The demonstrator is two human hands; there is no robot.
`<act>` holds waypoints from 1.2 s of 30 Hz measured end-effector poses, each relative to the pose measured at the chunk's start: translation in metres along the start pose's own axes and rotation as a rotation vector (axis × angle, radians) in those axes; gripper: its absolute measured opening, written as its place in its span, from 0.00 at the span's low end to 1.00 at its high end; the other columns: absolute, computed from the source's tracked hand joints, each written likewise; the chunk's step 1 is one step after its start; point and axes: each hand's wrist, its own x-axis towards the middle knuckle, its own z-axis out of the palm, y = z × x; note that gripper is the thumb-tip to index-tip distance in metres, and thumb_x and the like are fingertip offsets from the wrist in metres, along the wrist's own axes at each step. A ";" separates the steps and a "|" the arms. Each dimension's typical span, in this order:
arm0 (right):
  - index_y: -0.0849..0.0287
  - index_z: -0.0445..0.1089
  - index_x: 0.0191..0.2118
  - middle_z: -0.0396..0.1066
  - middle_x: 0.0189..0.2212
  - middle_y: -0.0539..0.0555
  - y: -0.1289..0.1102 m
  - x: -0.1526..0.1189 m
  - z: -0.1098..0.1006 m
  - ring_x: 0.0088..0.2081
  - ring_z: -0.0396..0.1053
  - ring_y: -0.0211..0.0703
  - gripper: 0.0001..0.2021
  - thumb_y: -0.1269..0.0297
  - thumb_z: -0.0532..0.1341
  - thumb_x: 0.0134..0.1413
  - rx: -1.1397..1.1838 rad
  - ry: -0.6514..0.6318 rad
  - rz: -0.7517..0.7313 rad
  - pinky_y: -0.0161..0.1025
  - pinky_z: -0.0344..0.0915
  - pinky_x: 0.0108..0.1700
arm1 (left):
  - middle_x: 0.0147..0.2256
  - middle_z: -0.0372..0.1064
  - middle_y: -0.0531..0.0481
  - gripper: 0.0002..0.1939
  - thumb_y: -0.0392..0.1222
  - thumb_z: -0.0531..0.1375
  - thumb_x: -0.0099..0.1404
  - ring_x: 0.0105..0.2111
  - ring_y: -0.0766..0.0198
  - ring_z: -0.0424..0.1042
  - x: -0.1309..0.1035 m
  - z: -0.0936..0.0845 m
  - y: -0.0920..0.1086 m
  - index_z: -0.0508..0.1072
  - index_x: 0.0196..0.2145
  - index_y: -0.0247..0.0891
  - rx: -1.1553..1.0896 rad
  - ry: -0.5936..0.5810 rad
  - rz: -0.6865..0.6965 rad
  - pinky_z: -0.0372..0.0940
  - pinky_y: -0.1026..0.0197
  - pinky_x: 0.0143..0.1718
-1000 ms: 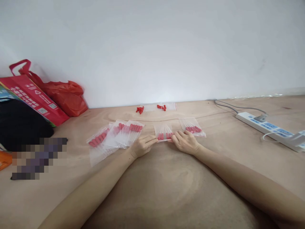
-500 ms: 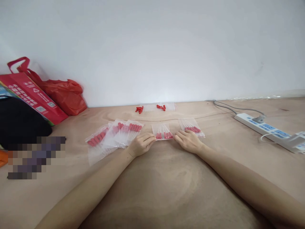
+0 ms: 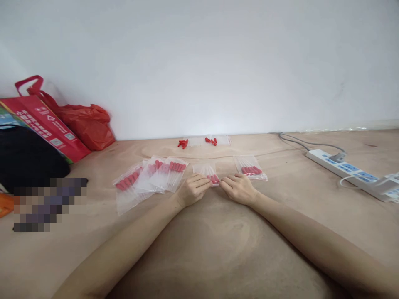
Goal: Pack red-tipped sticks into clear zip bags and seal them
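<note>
Left hand [image 3: 193,190] and right hand [image 3: 237,189] pinch clear bag [image 3: 206,171] (red-tipped pieces inside).

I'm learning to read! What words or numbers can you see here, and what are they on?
None can be read.
Red box: white print and small square labels, too blurred to read.
Power strip: blue patches, no legible marks.
Small bag under both hands: no print visible.

Pouch [image 3: 205,169] between stack [image 3: 149,176], bag [image 3: 251,168], seemingly.
</note>
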 end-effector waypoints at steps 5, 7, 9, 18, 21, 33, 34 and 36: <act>0.61 0.63 0.25 0.64 0.19 0.50 0.002 -0.002 0.002 0.23 0.58 0.34 0.11 0.75 0.48 0.54 -0.017 -0.023 0.038 0.35 0.44 0.25 | 0.22 0.67 0.52 0.07 0.33 0.53 0.62 0.24 0.69 0.66 -0.001 -0.004 -0.006 0.68 0.26 0.34 0.122 -0.012 0.014 0.64 0.62 0.32; 0.61 0.63 0.26 0.67 0.23 0.51 0.004 -0.003 0.003 0.23 0.60 0.34 0.10 0.75 0.48 0.54 0.001 -0.052 0.050 0.34 0.47 0.25 | 0.23 0.67 0.51 0.06 0.33 0.53 0.61 0.25 0.68 0.66 -0.002 -0.004 -0.008 0.68 0.28 0.33 0.166 -0.028 0.047 0.63 0.61 0.32; 0.61 0.63 0.29 0.70 0.31 0.54 0.005 -0.004 0.004 0.26 0.63 0.34 0.10 0.76 0.47 0.53 0.040 -0.092 0.068 0.33 0.50 0.25 | 0.24 0.67 0.51 0.05 0.32 0.53 0.61 0.26 0.67 0.65 -0.003 -0.004 -0.010 0.68 0.28 0.33 0.197 -0.041 0.074 0.62 0.61 0.32; 0.62 0.60 0.43 0.66 0.46 0.58 0.021 -0.013 0.011 0.41 0.67 0.40 0.15 0.79 0.46 0.50 0.358 -0.268 0.174 0.35 0.64 0.36 | 0.16 0.59 0.54 0.19 0.44 0.53 0.62 0.21 0.67 0.60 -0.011 -0.016 -0.018 0.61 0.16 0.35 0.273 -0.066 0.026 0.59 0.63 0.28; 0.59 0.58 0.44 0.67 0.44 0.57 0.043 -0.029 0.007 0.40 0.68 0.40 0.16 0.78 0.47 0.49 0.371 -0.265 0.335 0.35 0.64 0.37 | 0.23 0.66 0.50 0.16 0.49 0.54 0.60 0.27 0.63 0.65 -0.017 -0.030 -0.025 0.67 0.21 0.35 0.312 -0.130 -0.149 0.59 0.60 0.33; 0.58 0.65 0.35 0.69 0.40 0.56 0.081 -0.073 -0.020 0.35 0.68 0.42 0.09 0.70 0.48 0.53 0.118 -0.313 0.431 0.36 0.60 0.34 | 0.42 0.66 0.39 0.25 0.51 0.58 0.52 0.44 0.51 0.64 -0.023 -0.053 -0.092 0.66 0.43 0.32 0.343 -0.492 -1.201 0.58 0.57 0.44; 0.59 0.66 0.34 0.70 0.39 0.56 0.080 -0.074 -0.023 0.35 0.68 0.42 0.09 0.71 0.49 0.51 0.076 -0.324 0.401 0.36 0.59 0.34 | 0.43 0.65 0.38 0.29 0.53 0.60 0.49 0.45 0.49 0.64 -0.020 -0.051 -0.097 0.65 0.45 0.31 0.306 -0.532 -1.224 0.58 0.56 0.44; 0.59 0.67 0.33 0.71 0.38 0.56 0.077 -0.075 -0.028 0.35 0.68 0.42 0.10 0.73 0.50 0.48 -0.003 -0.309 0.371 0.36 0.58 0.35 | 0.43 0.66 0.36 0.36 0.55 0.64 0.41 0.46 0.45 0.63 -0.013 -0.048 -0.106 0.64 0.45 0.31 0.218 -0.579 -1.301 0.58 0.53 0.43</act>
